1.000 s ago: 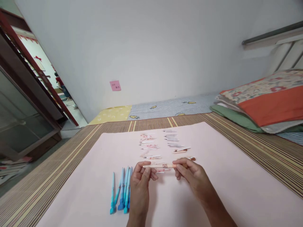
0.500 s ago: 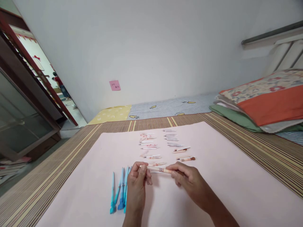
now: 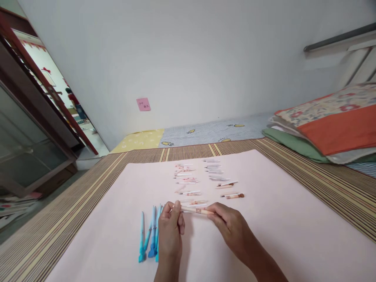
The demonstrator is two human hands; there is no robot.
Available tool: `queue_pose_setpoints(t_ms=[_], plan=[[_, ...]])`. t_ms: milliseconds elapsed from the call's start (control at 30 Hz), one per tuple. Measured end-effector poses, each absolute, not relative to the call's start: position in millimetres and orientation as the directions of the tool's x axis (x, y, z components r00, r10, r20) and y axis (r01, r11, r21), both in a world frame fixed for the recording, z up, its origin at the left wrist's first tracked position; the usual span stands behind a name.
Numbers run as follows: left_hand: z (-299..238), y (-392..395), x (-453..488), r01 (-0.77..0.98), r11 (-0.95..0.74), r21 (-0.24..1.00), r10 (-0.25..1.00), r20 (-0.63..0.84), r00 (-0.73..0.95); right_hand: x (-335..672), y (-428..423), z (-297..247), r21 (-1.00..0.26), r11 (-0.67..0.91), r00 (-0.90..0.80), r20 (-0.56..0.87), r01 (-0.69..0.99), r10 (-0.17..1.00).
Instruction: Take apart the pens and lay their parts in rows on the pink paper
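Observation:
A slim peach-coloured pen (image 3: 196, 210) is held over the pale pink sheet (image 3: 279, 219), both hands closed on it. My left hand (image 3: 170, 232) pinches its left end and my right hand (image 3: 229, 229) pinches its right end. Just left of my left hand lie several blue pens (image 3: 148, 234) side by side. Beyond my hands, small pen parts (image 3: 185, 180) are laid out in two columns, with a brown-tipped pen piece (image 3: 234, 196) at the right.
The pink sheet lies on a striped mat (image 3: 323, 172). Folded bedding with an orange and floral pillow (image 3: 331, 125) sits at the right. A pink sticky note (image 3: 143, 104) is on the white wall. A glass-fronted cabinet (image 3: 26, 141) stands left.
Both hands have drawn the pen a little nearer to me and lower over the sheet, and it now tilts slightly down to the right. The view has shifted slightly.

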State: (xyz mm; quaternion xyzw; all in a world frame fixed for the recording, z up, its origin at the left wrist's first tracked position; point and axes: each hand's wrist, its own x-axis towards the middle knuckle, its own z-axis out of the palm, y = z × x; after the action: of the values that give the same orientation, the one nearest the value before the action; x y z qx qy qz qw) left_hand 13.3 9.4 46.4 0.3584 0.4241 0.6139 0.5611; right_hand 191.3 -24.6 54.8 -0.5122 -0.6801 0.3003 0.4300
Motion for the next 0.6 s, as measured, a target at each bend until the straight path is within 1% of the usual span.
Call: queue_pose_setpoints(t_ms=[100, 267, 367, 467, 533, 600], plan=[[45.4, 11.1, 11.8, -0.367, -0.002, 0.930, 0.993, -0.043, -0.114, 188.7, -26.2, 57.4, -0.835, 0.289, -0.113, 0.267, 0.468, 0.957], [47.7, 13.8, 4.9, -0.316, -0.064, 0.947, 0.997, 0.049, -0.053, 183.5, -30.1, 63.3, -0.847, 0.230, -0.158, 0.175, 0.480, 0.972], [50.0, 13.3, 1.8, -0.317, -0.048, 0.947, 0.997, 0.062, 0.035, 183.9, -30.6, 65.3, -0.886, 0.183, -0.199, 0.105, 0.426, 0.974], [51.0, 11.8, 0.8, -0.303, -0.053, 0.952, 0.993, 0.083, 0.089, 185.6, -30.4, 66.1, -0.938, 0.131, -0.274, 0.040, 0.320, 0.961], [51.0, 10.7, 1.2, -0.282, -0.073, 0.957, 0.994, 0.094, 0.061, 185.2, -30.3, 65.5, -0.946, 0.149, -0.298, 0.060, 0.287, 0.953], [50.5, 9.8, 2.2, -0.272, -0.091, 0.958, 0.995, 0.099, 0.014, 182.6, -30.1, 63.4, -0.935, 0.179, -0.275, 0.093, 0.308, 0.957]])
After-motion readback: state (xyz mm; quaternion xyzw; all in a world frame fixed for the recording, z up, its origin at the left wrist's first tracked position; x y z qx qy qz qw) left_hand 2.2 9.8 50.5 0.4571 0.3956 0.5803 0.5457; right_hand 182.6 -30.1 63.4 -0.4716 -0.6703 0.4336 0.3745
